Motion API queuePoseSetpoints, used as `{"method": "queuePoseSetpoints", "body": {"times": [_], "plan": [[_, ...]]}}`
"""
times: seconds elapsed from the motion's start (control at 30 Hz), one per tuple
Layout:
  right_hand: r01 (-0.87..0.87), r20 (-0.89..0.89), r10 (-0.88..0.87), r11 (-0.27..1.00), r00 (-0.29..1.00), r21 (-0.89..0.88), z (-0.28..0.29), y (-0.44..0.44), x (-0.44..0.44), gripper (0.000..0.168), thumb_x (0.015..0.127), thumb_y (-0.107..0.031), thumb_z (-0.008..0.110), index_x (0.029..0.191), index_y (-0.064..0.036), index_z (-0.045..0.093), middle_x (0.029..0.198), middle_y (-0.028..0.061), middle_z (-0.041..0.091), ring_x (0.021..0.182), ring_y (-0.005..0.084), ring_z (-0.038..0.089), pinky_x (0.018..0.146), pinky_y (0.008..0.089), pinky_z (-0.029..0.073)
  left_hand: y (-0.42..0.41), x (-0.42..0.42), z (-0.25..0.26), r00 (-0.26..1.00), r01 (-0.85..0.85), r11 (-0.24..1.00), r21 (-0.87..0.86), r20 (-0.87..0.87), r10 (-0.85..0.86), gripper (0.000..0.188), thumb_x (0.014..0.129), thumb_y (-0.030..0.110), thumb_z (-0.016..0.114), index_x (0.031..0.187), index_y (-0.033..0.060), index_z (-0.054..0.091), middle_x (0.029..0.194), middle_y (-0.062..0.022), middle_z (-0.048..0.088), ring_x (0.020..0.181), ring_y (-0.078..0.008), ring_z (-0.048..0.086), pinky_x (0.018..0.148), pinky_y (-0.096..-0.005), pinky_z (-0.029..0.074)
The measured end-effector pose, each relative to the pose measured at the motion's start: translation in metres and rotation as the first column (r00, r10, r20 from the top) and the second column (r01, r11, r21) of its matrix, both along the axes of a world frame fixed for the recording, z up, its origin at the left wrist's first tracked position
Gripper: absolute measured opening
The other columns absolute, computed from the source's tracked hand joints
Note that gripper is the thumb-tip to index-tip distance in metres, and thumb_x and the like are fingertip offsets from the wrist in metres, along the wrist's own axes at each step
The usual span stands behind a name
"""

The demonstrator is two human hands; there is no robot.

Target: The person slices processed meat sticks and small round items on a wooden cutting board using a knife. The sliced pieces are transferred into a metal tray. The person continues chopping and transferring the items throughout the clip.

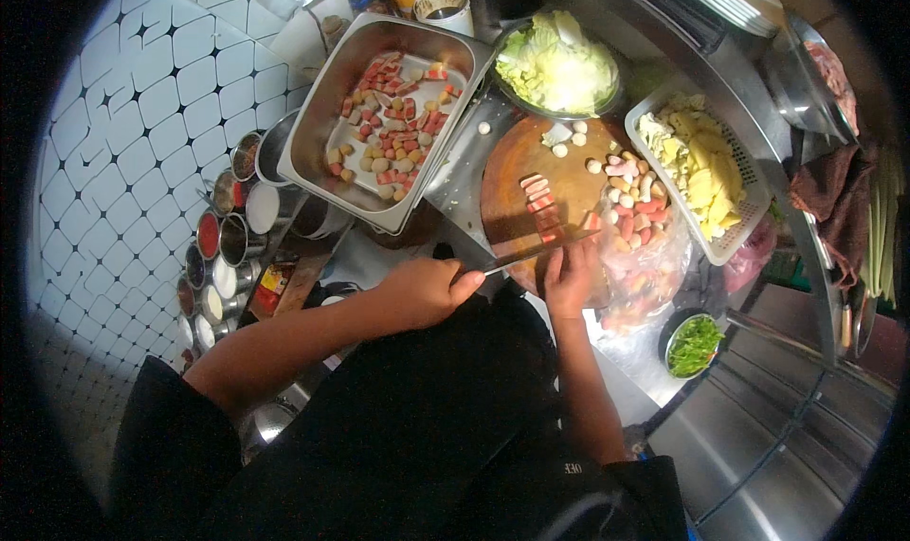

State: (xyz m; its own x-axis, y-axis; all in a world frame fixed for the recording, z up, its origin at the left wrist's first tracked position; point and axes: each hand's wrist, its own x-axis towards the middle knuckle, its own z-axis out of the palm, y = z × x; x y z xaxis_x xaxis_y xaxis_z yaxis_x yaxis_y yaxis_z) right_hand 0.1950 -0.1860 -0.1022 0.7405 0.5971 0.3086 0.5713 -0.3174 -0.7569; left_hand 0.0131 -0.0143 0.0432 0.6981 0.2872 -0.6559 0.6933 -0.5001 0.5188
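Observation:
My left hand grips the handle of a kitchen knife, whose blade reaches right across a round wooden chopping board. My right hand is at the near side of the blade, fingertips by its far end; whether they pinch anything is hidden. Beyond the blade lies a row of cut red-and-white pieces, which look like crab stick. One more such piece lies just past the blade near my right fingertips. Right of that hand, a clear plastic bag spills pink, white and tan balls and short sausage-like pieces onto the board.
A deep steel pan of cut pieces stands left of the board. Behind it is a bowl of cabbage leaves. A white basket of cauliflower and yellow slices, and a bowl of chopped greens, sit right. Several seasoning tins stand far left.

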Motion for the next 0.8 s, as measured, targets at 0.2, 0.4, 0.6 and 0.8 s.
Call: {"method": "queuePoseSetpoints", "body": {"times": [0.2,0.4,0.6,0.8], "plan": [[-0.016,-0.032,0.016,1.000,0.999,-0.006,-0.004,-0.001,0.001,0.012,0.090,-0.007,0.065,0.100,0.001,0.065,0.113,0.0221,0.061,0.107,0.0436,0.057,0.095,0.0491,0.047,-0.005,0.001,0.021,0.986,-0.040,0.999,-0.027,-0.165,0.035,0.051,0.108,0.047,0.044,0.110,0.0012,0.067,0.097,-0.0279,0.071,0.094,-0.0487,0.068,0.084,-0.0551,0.052],[-0.052,-0.025,0.052,0.999,0.998,0.012,-0.011,-0.004,0.007,0.013,0.089,-0.005,0.064,0.101,0.000,0.065,0.109,0.0212,0.062,0.102,0.0436,0.057,0.091,0.0490,0.047,-0.005,0.005,0.001,0.985,-0.029,0.999,-0.043,-0.172,0.021,0.049,0.108,0.045,0.044,0.124,0.0037,0.066,0.103,-0.0272,0.072,0.100,-0.0484,0.068,0.090,-0.0540,0.053],[-0.082,-0.076,0.082,0.997,0.994,0.007,-0.016,-0.003,0.006,0.013,0.090,-0.005,0.064,0.102,0.001,0.064,0.106,0.0222,0.061,0.100,0.0440,0.058,0.089,0.0490,0.047,-0.007,0.023,0.007,0.970,-0.092,0.990,-0.104,-0.234,0.066,0.048,0.108,0.042,0.045,0.128,0.0042,0.065,0.105,-0.0279,0.072,0.101,-0.0480,0.068,0.091,-0.0532,0.053],[-0.125,-0.114,0.127,0.992,0.985,0.021,0.005,-0.006,0.012,0.013,0.093,-0.007,0.065,0.104,0.001,0.066,0.112,0.0230,0.064,0.105,0.0443,0.059,0.093,0.0492,0.048,-0.008,0.010,-0.022,0.992,-0.038,0.998,-0.053,-0.121,0.032,0.050,0.108,0.045,0.043,0.124,0.0034,0.067,0.102,-0.0274,0.072,0.099,-0.0484,0.068,0.090,-0.0535,0.053]]}}
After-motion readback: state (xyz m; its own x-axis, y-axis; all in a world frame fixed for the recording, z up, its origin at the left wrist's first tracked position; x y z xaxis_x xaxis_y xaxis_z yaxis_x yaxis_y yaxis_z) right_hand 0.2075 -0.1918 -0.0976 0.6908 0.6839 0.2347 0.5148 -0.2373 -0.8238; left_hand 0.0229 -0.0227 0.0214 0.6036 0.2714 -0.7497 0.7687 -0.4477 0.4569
